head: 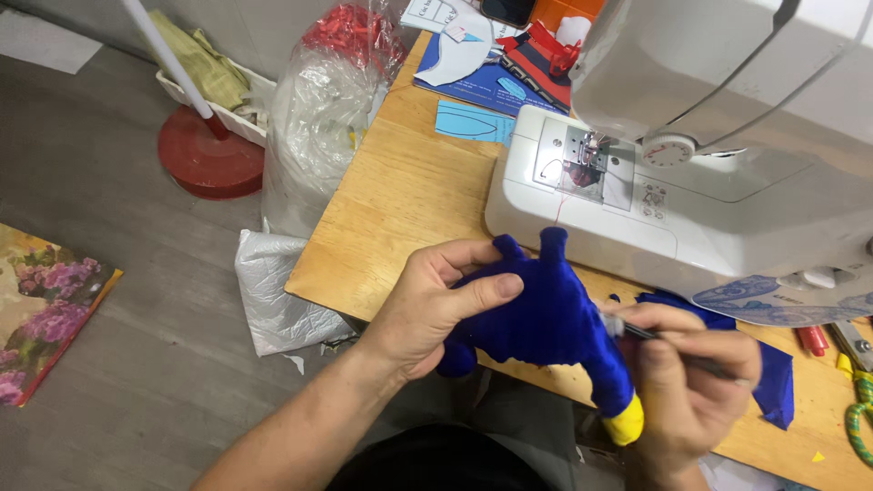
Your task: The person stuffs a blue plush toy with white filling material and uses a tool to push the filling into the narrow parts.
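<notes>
Seen from the head camera, the left hand (pixel 432 305) closes its grip around a blue stuffed toy (pixel 546 318) with a yellow tip, held above the near edge of the wooden table (pixel 400 191). The right hand (pixel 691 382) grips a thin dark tool (pixel 673 341), its end touching the toy. A white sewing machine (pixel 691 155) stands just behind. On the floor, a white basket (pixel 238 107) holds green cloth (pixel 202 64), beside a clear plastic bag (pixel 323 118) with red material inside.

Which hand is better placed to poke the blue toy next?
The right hand, probably: it holds the thin tool with its tip at the blue toy, while the left hand grips the toy.
</notes>
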